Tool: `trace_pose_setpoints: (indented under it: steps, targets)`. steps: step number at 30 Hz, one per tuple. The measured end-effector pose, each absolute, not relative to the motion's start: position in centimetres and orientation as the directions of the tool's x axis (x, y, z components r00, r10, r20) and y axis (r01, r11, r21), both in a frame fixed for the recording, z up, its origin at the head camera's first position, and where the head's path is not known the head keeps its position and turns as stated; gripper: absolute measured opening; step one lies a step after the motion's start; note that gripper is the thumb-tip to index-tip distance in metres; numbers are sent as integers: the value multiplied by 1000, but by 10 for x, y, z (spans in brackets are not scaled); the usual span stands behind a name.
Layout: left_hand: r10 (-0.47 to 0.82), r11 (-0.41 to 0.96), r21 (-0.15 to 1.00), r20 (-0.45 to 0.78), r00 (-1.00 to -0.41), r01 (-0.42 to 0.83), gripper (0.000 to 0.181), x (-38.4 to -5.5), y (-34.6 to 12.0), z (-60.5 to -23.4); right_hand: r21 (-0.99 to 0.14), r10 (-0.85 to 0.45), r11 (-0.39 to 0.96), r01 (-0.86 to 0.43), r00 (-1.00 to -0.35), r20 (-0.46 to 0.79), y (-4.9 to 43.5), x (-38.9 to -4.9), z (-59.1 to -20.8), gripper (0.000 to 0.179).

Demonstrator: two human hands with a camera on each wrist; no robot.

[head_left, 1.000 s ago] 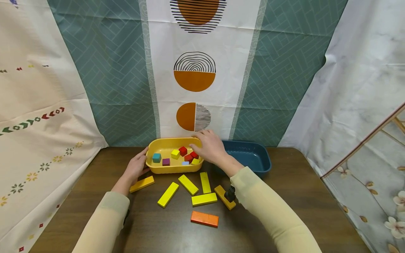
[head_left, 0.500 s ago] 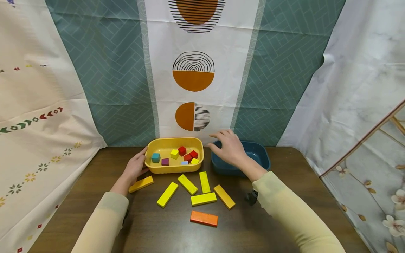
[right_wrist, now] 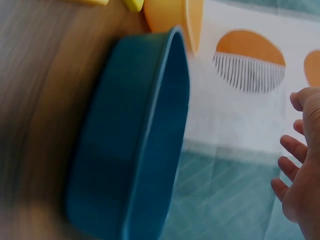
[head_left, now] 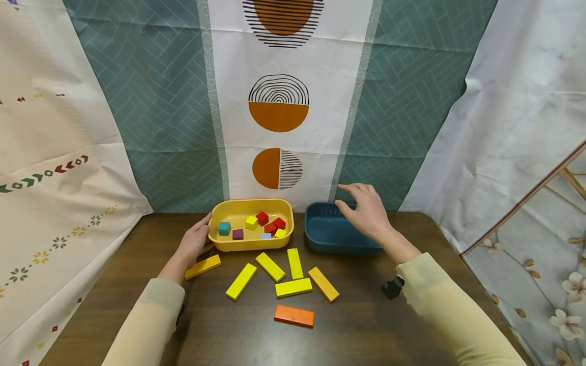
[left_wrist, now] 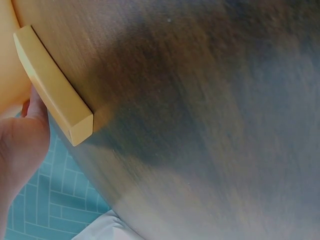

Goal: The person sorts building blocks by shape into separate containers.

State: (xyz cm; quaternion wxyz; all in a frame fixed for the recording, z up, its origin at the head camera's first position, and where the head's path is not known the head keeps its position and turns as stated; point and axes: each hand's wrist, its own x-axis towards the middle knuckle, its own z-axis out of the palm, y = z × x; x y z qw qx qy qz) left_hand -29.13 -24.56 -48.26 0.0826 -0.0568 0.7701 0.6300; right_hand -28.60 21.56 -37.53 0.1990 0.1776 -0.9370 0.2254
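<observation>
My left hand [head_left: 196,240] holds the left end of a yellow plastic tub [head_left: 252,245], fingers along its outer wall and thumb near the front corner. In the left wrist view, part of that hand [left_wrist: 25,142] shows beside the tub's wall [left_wrist: 11,65] and an orange-yellow wooden block [left_wrist: 55,82]. Several small cubes lie in the tub, among them a teal cube [head_left: 224,228], a purple cube [head_left: 237,234] and red cubes [head_left: 262,218]. My right hand [head_left: 368,211], holding nothing, hovers above a dark blue tub [head_left: 339,246] with its fingers spread.
Several flat wooden blocks lie in front of the tubs, including a yellow block [head_left: 241,281], an amber block [head_left: 323,284] and an orange block [head_left: 294,315]. Behind the brown table [head_left: 229,340] hangs a patterned curtain [head_left: 165,101].
My right hand has left the yellow tub's right rim and moved right, over the blue tub. The left hand stays at the yellow tub's left end; the blocks have not moved.
</observation>
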Motion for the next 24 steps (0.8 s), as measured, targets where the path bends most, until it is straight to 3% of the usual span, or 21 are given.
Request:
trace_pose_setpoints:
  steps: [11, 24]
  targets:
    - [29, 200, 963, -191, -981, -181, 58, -291, -248, -484, -456, -77, 847, -273, -911, 404, 273, -295, -403, 61]
    - [32, 203, 962, -191, -981, -181, 58, -292, -247, -484, -699, 77, 711, -75, -980, 184, 316, -295, -428, 80]
